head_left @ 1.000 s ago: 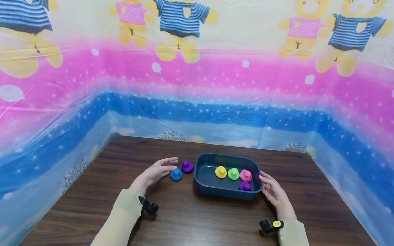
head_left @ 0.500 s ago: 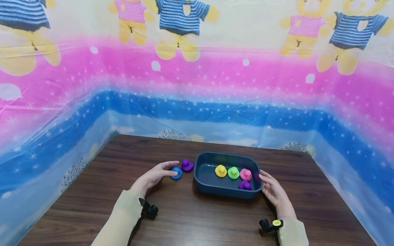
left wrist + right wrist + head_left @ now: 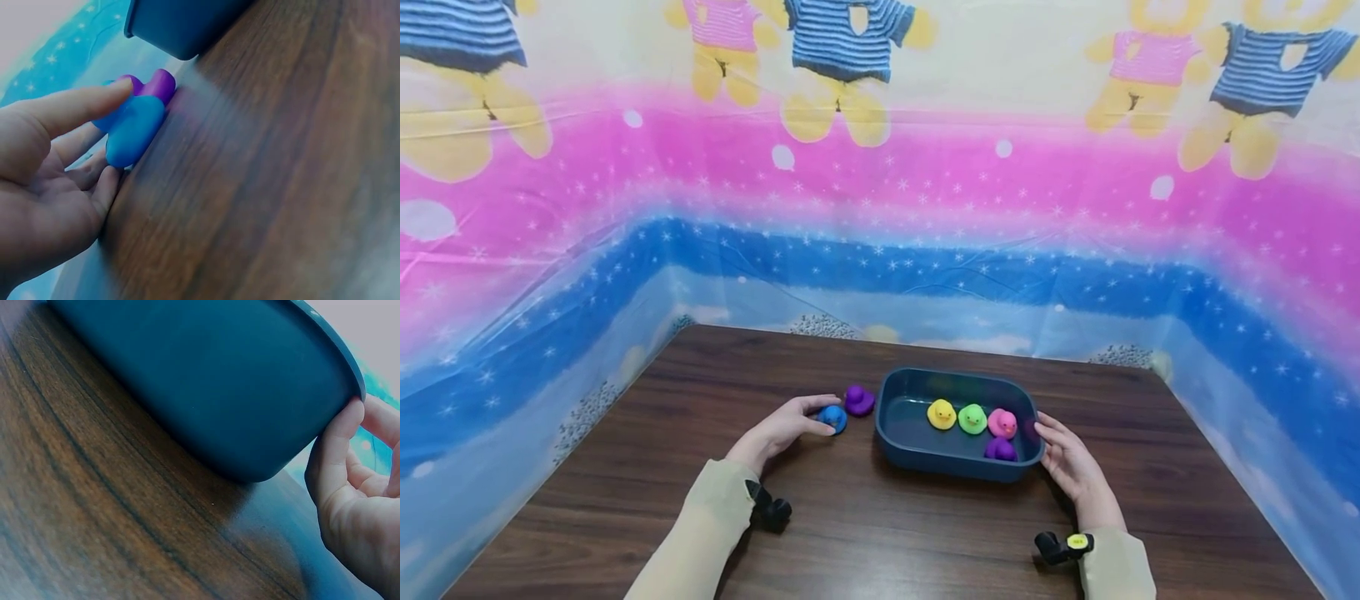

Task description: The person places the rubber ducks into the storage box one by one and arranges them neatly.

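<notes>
In the head view my left hand (image 3: 781, 427) pinches a small blue rubber duck (image 3: 835, 418) on the table, thumb on the near side and fingers on the far side. The left wrist view shows the blue duck (image 3: 134, 131) low over the wood between thumb and fingers. Just beyond it sits a purple rubber duck (image 3: 859, 400). My right hand (image 3: 1070, 463) touches the right end of a dark blue plastic basin (image 3: 951, 464) with its fingertips, under the rim in the right wrist view. Inside lie yellow (image 3: 942, 414), green (image 3: 972, 419), pink (image 3: 1002, 423) and purple ducks (image 3: 1001, 450).
The dark wooden table (image 3: 880, 533) reaches back to a printed cloth wall (image 3: 880, 192) that also stands along both sides. A small black device (image 3: 769, 507) is strapped at the left wrist, another device (image 3: 1062, 547) at the right.
My left thumb and fingers have come down around the blue duck, which sits slightly turned between them. The right hand and basin keep their places.
</notes>
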{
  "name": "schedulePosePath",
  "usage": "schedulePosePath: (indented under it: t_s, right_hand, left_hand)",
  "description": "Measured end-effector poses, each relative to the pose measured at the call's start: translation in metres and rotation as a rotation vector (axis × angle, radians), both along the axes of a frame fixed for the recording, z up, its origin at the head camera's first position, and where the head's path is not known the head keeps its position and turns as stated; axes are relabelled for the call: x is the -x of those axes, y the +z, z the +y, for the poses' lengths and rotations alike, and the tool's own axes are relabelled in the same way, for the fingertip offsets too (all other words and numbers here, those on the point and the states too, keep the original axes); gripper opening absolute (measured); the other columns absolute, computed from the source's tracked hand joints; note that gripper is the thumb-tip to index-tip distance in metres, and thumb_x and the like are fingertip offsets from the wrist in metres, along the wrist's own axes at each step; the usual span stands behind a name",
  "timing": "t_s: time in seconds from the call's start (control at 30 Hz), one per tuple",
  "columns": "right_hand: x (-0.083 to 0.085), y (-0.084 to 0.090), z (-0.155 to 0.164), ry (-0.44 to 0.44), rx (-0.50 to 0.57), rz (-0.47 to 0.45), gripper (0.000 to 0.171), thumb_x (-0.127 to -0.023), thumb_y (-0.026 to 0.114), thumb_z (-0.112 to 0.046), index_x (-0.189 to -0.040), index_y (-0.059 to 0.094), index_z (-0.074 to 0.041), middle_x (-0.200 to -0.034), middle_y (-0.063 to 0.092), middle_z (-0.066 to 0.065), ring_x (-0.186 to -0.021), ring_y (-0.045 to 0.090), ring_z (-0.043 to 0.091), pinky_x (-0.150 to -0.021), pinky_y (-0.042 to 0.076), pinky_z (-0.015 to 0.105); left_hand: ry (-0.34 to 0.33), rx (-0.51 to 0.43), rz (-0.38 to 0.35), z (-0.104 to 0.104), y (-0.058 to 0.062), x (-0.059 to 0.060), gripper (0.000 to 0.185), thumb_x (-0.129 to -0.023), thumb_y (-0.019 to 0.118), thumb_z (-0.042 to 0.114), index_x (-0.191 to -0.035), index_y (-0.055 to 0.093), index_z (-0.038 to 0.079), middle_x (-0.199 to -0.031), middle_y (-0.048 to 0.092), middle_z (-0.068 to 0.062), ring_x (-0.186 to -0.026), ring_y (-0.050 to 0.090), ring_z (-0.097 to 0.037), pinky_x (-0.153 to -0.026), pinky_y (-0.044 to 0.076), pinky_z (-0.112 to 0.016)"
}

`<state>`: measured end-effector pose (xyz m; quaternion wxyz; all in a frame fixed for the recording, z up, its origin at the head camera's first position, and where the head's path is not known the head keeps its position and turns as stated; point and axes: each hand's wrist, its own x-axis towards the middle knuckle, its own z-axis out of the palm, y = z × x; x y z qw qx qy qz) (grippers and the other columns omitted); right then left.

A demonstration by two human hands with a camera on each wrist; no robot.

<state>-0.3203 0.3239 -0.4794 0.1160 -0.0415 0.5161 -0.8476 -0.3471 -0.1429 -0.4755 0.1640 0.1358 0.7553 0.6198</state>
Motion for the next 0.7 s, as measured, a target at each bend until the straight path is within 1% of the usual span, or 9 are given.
schedulePosePath:
  t_s: [0.1,0.33,0.43,0.53,0.7]
  right_hand:
    - [0.000,0.000,0.001,-0.002,-0.002,-0.001,0.029,-0.104,0.039,-0.005,-0.111,0.063,-0.019,-0.097,0.070,-0.005,-0.082,0.066,0.003,-0.073,0.054,0.014]
    - [-0.001,0.000,0.001,-0.004,0.010,-0.004,0.030,-0.105,0.038,-0.005,-0.110,0.064,-0.020,-0.096,0.070,-0.006,-0.081,0.065,0.003,-0.072,0.054,0.014]
    - [-0.001,0.000,0.000,-0.007,0.024,-0.006,0.031,-0.104,0.038,-0.004,-0.109,0.064,-0.019,-0.096,0.070,-0.005,-0.081,0.066,0.003,-0.072,0.055,0.014]
    - [-0.001,0.000,0.000,-0.008,0.031,-0.013,0.031,-0.104,0.037,-0.003,-0.109,0.065,-0.018,-0.096,0.071,-0.004,-0.081,0.066,0.004,-0.072,0.055,0.015]
    - [-0.001,0.001,-0.001,-0.012,0.016,-0.008,0.029,-0.104,0.039,-0.004,-0.110,0.063,-0.018,-0.096,0.070,-0.004,-0.080,0.066,0.004,-0.072,0.055,0.015]
  left_hand:
    - [0.023,0.021,0.021,0.003,0.000,0.000,0.060,-0.088,0.068,0.002,-0.143,0.045,-0.004,-0.156,0.028,-0.026,-0.145,0.021,-0.044,-0.116,0.025,-0.056]
    - [0.113,0.111,0.053,0.009,0.001,-0.002,0.054,-0.088,0.070,0.006,-0.137,0.052,-0.005,-0.153,0.036,-0.022,-0.144,0.025,-0.043,-0.115,0.029,-0.055]
    - [0.147,0.126,0.052,0.012,0.002,-0.003,0.052,-0.088,0.071,0.007,-0.135,0.054,-0.005,-0.152,0.040,-0.021,-0.144,0.026,-0.042,-0.115,0.028,-0.055]
    - [0.167,0.141,0.049,0.013,0.002,-0.003,0.051,-0.089,0.071,0.010,-0.134,0.055,-0.006,-0.151,0.042,-0.020,-0.144,0.026,-0.042,-0.115,0.029,-0.054]
    - [0.192,0.131,0.023,0.014,0.001,-0.004,0.051,-0.090,0.071,0.013,-0.135,0.055,-0.004,-0.150,0.043,-0.020,-0.144,0.027,-0.040,-0.116,0.028,-0.053]
